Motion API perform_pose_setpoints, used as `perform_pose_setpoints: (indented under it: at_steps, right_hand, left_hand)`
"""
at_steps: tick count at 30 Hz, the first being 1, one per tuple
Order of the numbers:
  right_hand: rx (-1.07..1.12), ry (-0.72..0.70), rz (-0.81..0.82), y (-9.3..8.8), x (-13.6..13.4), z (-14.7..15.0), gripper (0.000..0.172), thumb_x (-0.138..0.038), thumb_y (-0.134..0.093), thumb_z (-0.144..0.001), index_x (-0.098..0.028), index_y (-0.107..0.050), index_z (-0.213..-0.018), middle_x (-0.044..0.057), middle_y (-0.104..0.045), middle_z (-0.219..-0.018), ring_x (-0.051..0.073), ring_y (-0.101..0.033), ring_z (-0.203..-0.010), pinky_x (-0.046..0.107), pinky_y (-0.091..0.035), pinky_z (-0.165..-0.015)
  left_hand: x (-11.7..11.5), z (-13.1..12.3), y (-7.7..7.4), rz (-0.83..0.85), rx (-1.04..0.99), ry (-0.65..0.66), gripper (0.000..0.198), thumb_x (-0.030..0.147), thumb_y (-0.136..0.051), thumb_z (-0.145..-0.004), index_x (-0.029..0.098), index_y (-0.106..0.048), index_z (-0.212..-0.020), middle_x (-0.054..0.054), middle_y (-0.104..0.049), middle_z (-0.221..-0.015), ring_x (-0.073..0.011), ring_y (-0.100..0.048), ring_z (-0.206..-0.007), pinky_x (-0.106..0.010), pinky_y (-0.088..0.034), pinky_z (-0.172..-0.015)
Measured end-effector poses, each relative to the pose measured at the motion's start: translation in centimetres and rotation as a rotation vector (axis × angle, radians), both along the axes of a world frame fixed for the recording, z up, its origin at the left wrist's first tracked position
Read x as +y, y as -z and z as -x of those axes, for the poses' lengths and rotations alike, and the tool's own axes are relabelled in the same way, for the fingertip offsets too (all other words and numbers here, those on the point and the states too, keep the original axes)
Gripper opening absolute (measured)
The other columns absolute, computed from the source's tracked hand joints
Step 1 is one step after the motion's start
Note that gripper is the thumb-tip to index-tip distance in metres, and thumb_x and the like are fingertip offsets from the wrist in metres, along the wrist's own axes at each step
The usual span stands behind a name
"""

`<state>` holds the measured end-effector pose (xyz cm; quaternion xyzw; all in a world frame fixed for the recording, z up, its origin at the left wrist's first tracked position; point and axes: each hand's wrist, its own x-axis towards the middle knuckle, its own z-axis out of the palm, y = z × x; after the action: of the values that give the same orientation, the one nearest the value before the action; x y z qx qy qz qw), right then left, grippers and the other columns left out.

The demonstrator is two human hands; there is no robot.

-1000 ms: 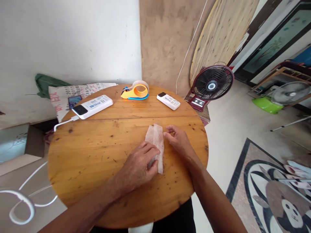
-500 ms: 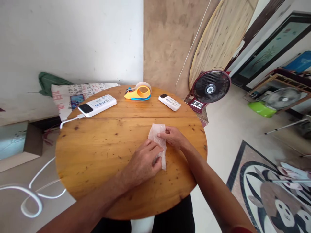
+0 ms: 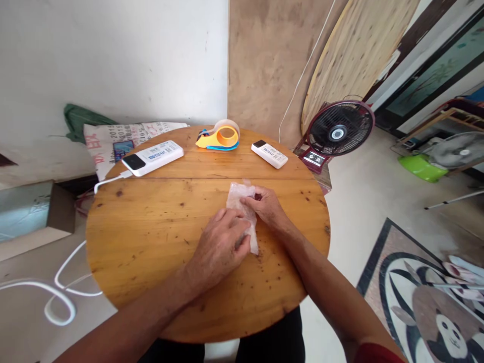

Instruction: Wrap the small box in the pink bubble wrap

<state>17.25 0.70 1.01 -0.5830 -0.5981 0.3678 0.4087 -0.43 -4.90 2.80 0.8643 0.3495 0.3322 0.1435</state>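
Observation:
A strip of whitish, see-through bubble wrap point(image 3: 239, 193) lies on the round wooden table point(image 3: 151, 217) in front of me. My left hand point(image 3: 223, 237) rests over its near left part, fingers curled down on it. At its right edge, my right hand point(image 3: 266, 204) pinches the wrap between thumb and fingers. Whether anything lies inside the wrap cannot be made out.
An orange and blue tape dispenser point(image 3: 219, 137) stands at the table's far edge. A white power bank point(image 3: 153, 157) with a cable plugged in lies far left, a smaller white one point(image 3: 269, 154) far right. A dark red fan point(image 3: 338, 132) stands beyond the table.
My right hand has shifted a little along the wrap's right edge, and a small flap now sticks up at its far end. The left hand stays on the wrap. The view has turned slightly.

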Motion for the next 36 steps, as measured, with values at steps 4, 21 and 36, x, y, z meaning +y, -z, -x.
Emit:
perform_pose_setpoints:
  at_steps: [4,21,36]
  right_hand:
    - [0.118,-0.038,0.006,-0.6,-0.5,0.2,0.023,-0.039,-0.067,-0.068,-0.019,-0.055,-0.067,-0.002,-0.053,-0.066,0.012,-0.047,-0.063,0.023,-0.039,-0.058]
    - [-0.125,-0.334,-0.115,-5.3,-5.9,-0.7,0.002,-0.019,-0.061,-0.077,-0.017,-0.061,-0.078,-0.003,-0.058,-0.072,0.01,-0.049,-0.065,0.021,-0.037,-0.061]
    - [-0.304,-0.325,-0.411,-3.5,-9.7,-0.2,0.021,-0.01,-0.056,-0.08,-0.022,-0.061,-0.097,0.007,-0.068,-0.113,0.019,-0.065,-0.103,0.031,-0.05,-0.087]
  left_hand:
    - [-0.2,0.1,0.1,0.014,0.031,-0.033,0.016,0.015,-0.053,-0.083,0.018,-0.067,-0.088,-0.01,-0.058,-0.103,-0.0222,-0.052,-0.091,-0.038,-0.048,-0.081]
    - [-1.4,-0.3,0.4,0.089,-0.039,-0.306,0.044,0.026,-0.063,-0.076,0.014,-0.049,-0.117,-0.014,-0.053,-0.115,-0.0299,-0.051,-0.113,-0.046,-0.046,-0.094]
    - [-0.5,0.5,1.3,0.208,-0.23,-0.051,0.009,0.021,-0.064,-0.078,0.019,-0.056,-0.082,-0.002,-0.057,-0.087,-0.0183,-0.054,-0.088,-0.03,-0.045,-0.077]
